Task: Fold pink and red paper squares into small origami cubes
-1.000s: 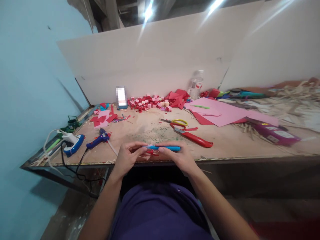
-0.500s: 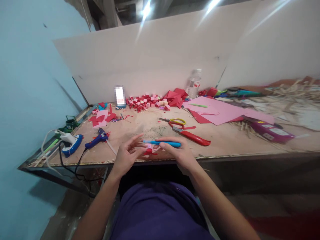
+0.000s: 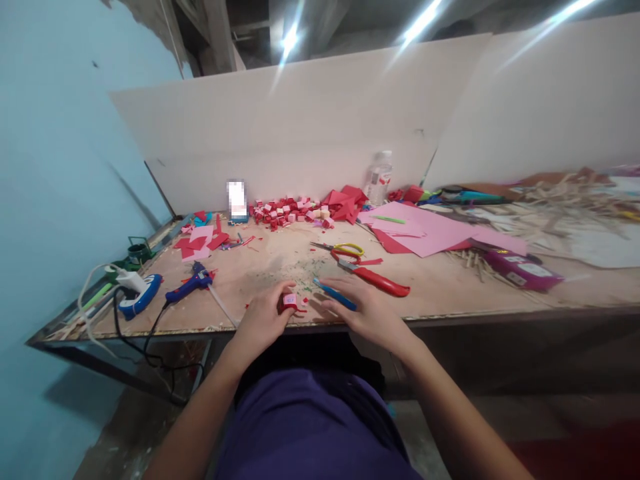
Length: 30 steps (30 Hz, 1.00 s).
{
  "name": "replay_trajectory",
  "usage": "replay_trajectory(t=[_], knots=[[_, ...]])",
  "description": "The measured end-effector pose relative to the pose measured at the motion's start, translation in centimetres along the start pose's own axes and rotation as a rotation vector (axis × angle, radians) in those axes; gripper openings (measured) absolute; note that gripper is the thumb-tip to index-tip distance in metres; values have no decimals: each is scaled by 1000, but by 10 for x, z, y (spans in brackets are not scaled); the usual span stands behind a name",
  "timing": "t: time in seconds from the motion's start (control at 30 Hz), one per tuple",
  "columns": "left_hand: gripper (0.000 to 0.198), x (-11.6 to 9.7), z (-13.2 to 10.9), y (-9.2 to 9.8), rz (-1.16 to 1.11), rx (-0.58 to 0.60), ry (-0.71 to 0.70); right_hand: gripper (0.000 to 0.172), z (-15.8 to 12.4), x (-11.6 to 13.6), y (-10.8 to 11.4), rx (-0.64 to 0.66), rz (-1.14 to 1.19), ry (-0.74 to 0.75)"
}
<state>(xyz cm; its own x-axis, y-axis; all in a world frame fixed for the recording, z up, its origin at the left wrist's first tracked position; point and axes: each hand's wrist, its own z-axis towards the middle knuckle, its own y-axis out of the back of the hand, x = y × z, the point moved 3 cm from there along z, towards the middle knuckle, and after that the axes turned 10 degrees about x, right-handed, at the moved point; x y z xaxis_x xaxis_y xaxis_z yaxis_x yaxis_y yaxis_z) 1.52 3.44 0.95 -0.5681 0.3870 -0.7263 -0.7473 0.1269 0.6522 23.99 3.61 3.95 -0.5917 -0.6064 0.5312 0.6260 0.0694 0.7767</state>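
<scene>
At the front edge of the table, my left hand (image 3: 263,317) is closed on a small pink and red paper cube (image 3: 290,301), thumb and fingers at its sides. My right hand (image 3: 367,307) is open, its fingers stretched out over a blue pen (image 3: 336,295). The pen lies slantwise under these fingers, its tip towards the cube. Scissors (image 3: 345,253) with yellow and red handles lie beyond the pen, beside a red-handled cutter (image 3: 377,279). Tiny red scraps lie between my hands.
A heap of red and pink cubes (image 3: 285,212) sits at the back beside a phone (image 3: 237,200). A blue glue gun (image 3: 190,283) and a power strip (image 3: 140,297) are on the left. Pink paper (image 3: 425,227), a bottle (image 3: 380,179) and a purple box (image 3: 523,270) stand rightward.
My right hand has loosened from the blue pen, which is now lower and farther from the cube. My left hand has closed around the cube. The view has shifted slightly.
</scene>
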Motion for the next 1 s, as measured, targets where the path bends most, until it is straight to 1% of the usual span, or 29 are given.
replay_trajectory(t=[0.1,0.2,0.3,0.4,0.53,0.63,0.7,0.83,0.93,1.0], knots=[[44,-4,-3,2,-44,-13,5,38,2,10,-7,65,47,-5],[48,-9,-7,5,-36,-45,-22,37,6,18,-11,97,94,1],[42,-11,-10,6,-9,-86,-68,38,10,23,-12,114,152,3],[40,-13,-12,5,40,-155,-134,42,15,27,-13,135,261,8],[47,-21,-11,1,155,-231,-256,47,23,30,-16,170,392,23],[50,-30,-9,-3,237,-270,-307,54,29,27,-18,152,475,2],[50,-34,-7,-6,265,-267,-309,54,31,25,-18,143,511,-9],[53,-32,-8,-8,245,-220,-307,41,28,25,-16,146,501,-7],[55,-23,-12,-3,189,-163,-272,46,25,19,-8,73,426,-28],[47,-15,-13,2,164,-152,-227,46,25,10,-1,23,337,-52]])
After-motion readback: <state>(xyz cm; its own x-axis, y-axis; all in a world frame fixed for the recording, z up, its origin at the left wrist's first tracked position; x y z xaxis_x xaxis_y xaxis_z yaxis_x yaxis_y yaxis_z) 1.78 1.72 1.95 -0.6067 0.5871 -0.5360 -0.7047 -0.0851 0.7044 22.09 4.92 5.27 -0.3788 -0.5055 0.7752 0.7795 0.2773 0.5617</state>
